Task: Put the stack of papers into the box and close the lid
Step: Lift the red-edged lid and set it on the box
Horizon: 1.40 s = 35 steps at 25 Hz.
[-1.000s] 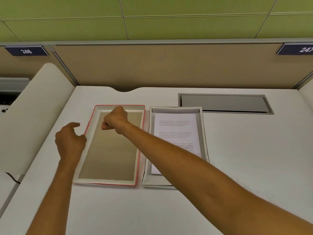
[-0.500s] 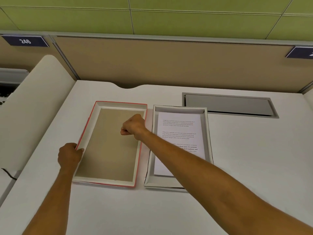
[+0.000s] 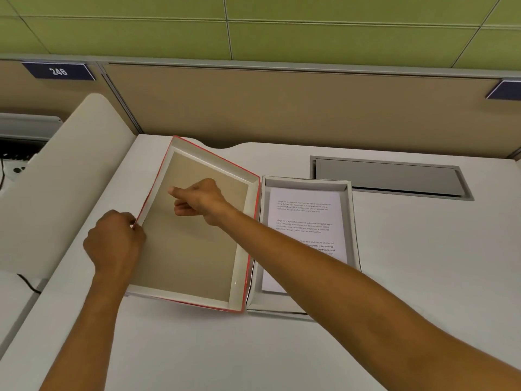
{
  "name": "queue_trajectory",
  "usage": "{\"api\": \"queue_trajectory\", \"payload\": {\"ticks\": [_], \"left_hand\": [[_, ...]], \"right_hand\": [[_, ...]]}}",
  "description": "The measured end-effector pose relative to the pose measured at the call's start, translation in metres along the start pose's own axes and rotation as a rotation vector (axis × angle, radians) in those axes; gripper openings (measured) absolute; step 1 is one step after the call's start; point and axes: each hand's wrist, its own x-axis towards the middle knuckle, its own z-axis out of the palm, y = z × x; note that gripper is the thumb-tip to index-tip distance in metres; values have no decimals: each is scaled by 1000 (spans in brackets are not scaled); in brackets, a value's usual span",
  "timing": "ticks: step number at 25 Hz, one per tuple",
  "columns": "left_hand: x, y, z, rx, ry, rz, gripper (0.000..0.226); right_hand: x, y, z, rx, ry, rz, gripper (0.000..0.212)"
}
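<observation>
The left hand [image 3: 114, 244] pinched the lid [image 3: 194, 235] by its raised left rim, while the right hand [image 3: 201, 200] hovered loosely curled inside, gripping nothing. The papers [image 3: 304, 221] already lay in the box [image 3: 351, 221] just right of it, mid-tabletop. Closing looked underway; next, the lid probably needed flipping rightward onto the box.

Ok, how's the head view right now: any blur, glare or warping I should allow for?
Head view: even light, only soft shadows under the lid; slight glare on its right wall; wide-angle bends the desk edges; text on the papers too soft to read; hands sharp enough.
</observation>
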Motion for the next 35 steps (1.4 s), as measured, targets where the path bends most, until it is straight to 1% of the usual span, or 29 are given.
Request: {"api": "queue_trajectory", "payload": {"ticks": [2, 4, 7, 9, 11, 12, 13, 14, 15, 16, 18, 20, 22, 24, 25, 26, 28, 29, 30, 33, 35], "left_hand": [[-6, 19, -15, 40, 19, 60, 7], [-12, 36, -28, 55, 55, 79, 7], [-24, 57, -41, 14, 71, 94, 10], [-30, 64, -49, -54, 13, 93, 19], [-27, 62, -59, -219, -91, 33, 37], [-20, 56, -65, -380, -185, -37, 48], [-13, 49, -71, -595, -297, -112, 58], [-6, 42, -75, -810, -381, -165, 64], [-1, 35, -74, -952, -424, -199, 67], [2, 30, -68, -1018, -445, -224, 67], [1, 29, -50, -1003, -488, -261, 63], [-3, 29, -27, -906, -552, -322, 62], [-7, 29, -8, -853, -679, -390, 67], [-14, 32, 9, -928, -838, -458, 76], [-18, 35, 19, -1001, -916, -480, 82], [-22, 38, 27, -1091, -993, -492, 86], [-30, 44, 43, -1271, -1106, -518, 86], [-35, 47, 50, -1317, -1114, -531, 82], [-39, 49, 56, -1329, -1099, -532, 77], [-48, 58, 70, -1305, -997, -475, 65], [-53, 69, 73, -1267, -932, -381, 61]], "right_hand": [[-8, -12, 13, 39, -41, -13, 44], [-15, -22, 20, 65, -73, -16, 45], [-19, -26, 19, 60, -48, -30, 35], [-22, -25, 13, 51, -24, -44, 28], [-26, -27, 5, 30, 8, -55, 28], [-28, -28, 0, 34, 21, -60, 30], [-31, -31, -6, 59, 23, -62, 31], [-34, -34, -14, 99, 12, -63, 32], [-38, -36, -22, 139, -5, -63, 33], [-43, -39, -30, 176, -23, -62, 36], [-56, -43, -49, 251, -57, -63, 39], [-69, -50, -68, 320, -80, -71, 40], [-81, -55, -85, 380, -114, -92, 46], [-92, -58, -101, 439, -157, -108, 47], [-97, -58, -110, 458, -179, -115, 43], [-102, -59, -119, 469, -202, -125, 37], [-111, -55, -142, 463, -246, -157, 20], [-116, -50, -155, 446, -252, -172, 17], [-120, -44, -169, 421, -249, -187, 18], [-132, -15, -214, 364, -204, -213, 33], [-138, 8, -239, 326, -122, -198, 42]]}}
